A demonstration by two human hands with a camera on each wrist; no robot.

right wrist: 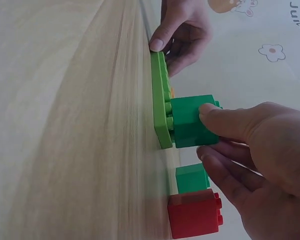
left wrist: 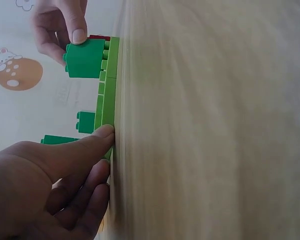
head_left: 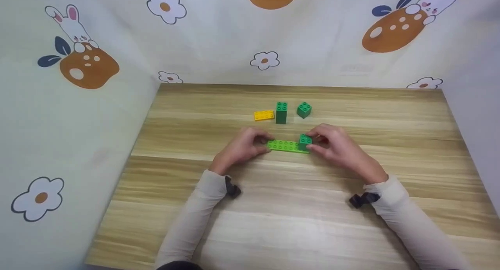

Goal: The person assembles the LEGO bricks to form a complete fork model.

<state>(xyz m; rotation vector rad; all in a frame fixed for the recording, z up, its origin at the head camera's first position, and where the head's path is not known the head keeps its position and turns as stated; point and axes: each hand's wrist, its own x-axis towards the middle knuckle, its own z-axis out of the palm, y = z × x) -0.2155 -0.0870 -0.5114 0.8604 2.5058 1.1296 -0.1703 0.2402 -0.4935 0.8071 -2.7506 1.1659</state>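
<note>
A long light-green building plate [head_left: 284,145] lies studs up on the table. My left hand [head_left: 247,145] pinches its left end between thumb and fingers. Over the right end, my right hand [head_left: 336,145] pinches a dark-green 2x2 block [head_left: 305,141] by its sides. In the right wrist view this block [right wrist: 194,121] sits slightly tilted on the end studs, which still show between block and plate. The fingers of the right hand partly cover its right side in the head view.
Behind the plate stand a yellow flat brick [head_left: 264,115], a tall green block [head_left: 281,113] and another green 2x2 block [head_left: 304,110]. A red block [right wrist: 194,213] shows near the right hand in the right wrist view. A patterned cloth [head_left: 218,35] borders the table's back.
</note>
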